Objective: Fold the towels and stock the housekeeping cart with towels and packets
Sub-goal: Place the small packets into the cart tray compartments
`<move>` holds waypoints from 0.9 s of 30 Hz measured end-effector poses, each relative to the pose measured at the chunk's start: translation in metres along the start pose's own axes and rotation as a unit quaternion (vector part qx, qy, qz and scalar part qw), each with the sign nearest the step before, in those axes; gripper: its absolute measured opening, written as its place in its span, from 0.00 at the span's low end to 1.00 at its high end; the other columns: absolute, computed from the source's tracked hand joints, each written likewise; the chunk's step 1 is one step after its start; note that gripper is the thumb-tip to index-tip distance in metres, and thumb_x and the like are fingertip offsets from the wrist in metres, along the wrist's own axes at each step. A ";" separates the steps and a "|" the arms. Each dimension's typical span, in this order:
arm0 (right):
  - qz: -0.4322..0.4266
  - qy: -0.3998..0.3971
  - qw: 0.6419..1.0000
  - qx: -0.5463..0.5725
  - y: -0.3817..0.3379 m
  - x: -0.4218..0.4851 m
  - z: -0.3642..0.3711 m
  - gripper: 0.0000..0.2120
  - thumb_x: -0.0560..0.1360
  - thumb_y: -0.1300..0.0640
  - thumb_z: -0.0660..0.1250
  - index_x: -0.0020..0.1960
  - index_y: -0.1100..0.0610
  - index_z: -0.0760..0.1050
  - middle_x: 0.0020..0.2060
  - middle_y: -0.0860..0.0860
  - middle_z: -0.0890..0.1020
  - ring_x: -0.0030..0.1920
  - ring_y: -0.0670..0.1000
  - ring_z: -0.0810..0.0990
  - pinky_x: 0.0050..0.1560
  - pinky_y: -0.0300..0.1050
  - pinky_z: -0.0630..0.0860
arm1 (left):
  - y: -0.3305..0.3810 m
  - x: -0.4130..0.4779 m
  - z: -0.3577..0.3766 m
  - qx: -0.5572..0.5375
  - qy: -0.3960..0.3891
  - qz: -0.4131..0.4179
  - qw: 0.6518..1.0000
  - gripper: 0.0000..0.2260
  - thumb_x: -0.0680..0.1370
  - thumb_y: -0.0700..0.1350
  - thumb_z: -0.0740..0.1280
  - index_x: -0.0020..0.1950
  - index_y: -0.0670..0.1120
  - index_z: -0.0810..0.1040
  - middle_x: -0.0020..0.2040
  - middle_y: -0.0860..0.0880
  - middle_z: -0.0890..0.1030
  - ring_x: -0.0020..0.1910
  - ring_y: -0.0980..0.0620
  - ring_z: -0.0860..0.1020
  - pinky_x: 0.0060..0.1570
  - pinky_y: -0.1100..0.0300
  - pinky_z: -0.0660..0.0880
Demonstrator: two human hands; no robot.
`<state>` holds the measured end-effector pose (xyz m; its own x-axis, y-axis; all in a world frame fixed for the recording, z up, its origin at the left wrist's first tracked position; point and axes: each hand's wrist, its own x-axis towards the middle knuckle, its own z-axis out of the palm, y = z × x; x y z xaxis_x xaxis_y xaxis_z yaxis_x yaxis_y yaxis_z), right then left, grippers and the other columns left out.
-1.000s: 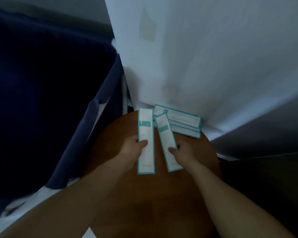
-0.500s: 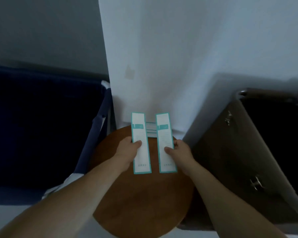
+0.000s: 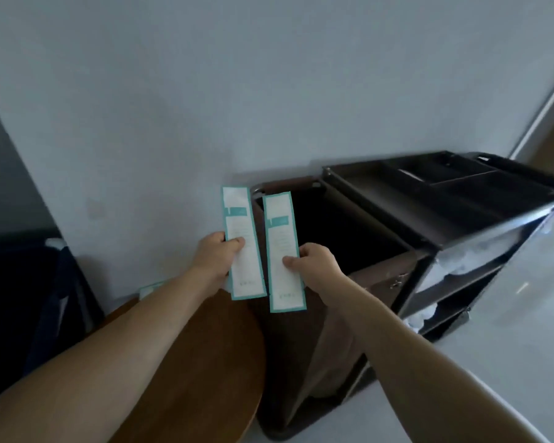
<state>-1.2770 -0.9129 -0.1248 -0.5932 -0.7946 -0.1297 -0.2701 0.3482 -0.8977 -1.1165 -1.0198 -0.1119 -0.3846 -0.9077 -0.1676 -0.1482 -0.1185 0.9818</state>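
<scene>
Beside pale wall [image 3: 269, 91], round wooden table [image 3: 205, 362], dark cart [image 3: 461, 199], pale floor [image 3: 525, 314]

Hotel room or corridor: housekeeping cart [image 3: 429, 199] against plain wall [image 3: 269, 91]

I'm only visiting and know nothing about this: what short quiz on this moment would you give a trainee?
1. True or false: the left hand pinches the left packet, and the right hand pinches the right packet.
2. What lies below the left forearm? A. a round wooden table B. a sink C. a bed
3. Fill in: the cart stands on the person's ___ side.
Key: 1 true; 2 A; 3 right.
</scene>
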 end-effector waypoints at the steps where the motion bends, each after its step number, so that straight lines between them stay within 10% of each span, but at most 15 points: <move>1: -0.002 0.014 1.000 0.004 0.005 -0.004 -0.023 0.06 0.76 0.51 0.72 0.46 0.51 0.76 0.39 0.45 0.83 0.30 0.39 0.82 0.23 0.31 0.72 | 0.008 -0.004 0.019 0.010 -0.011 0.009 1.000 0.06 0.79 0.41 0.68 0.54 0.41 0.81 0.53 0.41 0.84 0.49 0.41 0.83 0.54 0.42 0.79; 15: 0.041 0.172 0.984 0.011 0.131 -0.049 -0.344 0.05 0.73 0.57 0.73 0.43 0.55 0.78 0.38 0.49 0.83 0.36 0.46 0.83 0.32 0.42 0.81 | 0.061 -0.081 0.340 0.037 -0.146 0.047 0.987 0.10 0.81 0.39 0.64 0.60 0.36 0.78 0.56 0.39 0.81 0.54 0.39 0.80 0.58 0.42 0.77; 21: 0.063 0.204 0.976 0.042 0.159 -0.027 -0.419 0.06 0.72 0.57 0.75 0.46 0.54 0.78 0.39 0.48 0.84 0.38 0.47 0.83 0.28 0.38 0.75 | 0.072 -0.067 0.418 0.037 -0.180 0.041 0.982 0.10 0.81 0.39 0.64 0.61 0.38 0.77 0.55 0.41 0.81 0.45 0.47 0.79 0.40 0.56 0.76; 27: 0.076 0.171 0.982 0.017 0.169 0.042 -0.464 0.05 0.74 0.59 0.73 0.49 0.57 0.79 0.44 0.50 0.84 0.41 0.47 0.83 0.33 0.36 0.75 | 0.090 -0.009 0.493 0.025 -0.179 0.046 0.982 0.09 0.80 0.37 0.65 0.59 0.36 0.78 0.56 0.38 0.81 0.51 0.40 0.80 0.47 0.52 0.76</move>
<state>-1.6992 -0.6565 -0.0866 -0.8461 -0.5197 -0.1187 -0.1378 0.4282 -0.8931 -1.5754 -0.8243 -0.0660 -0.6927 -0.7130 -0.1084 -0.1391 -0.0153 0.9902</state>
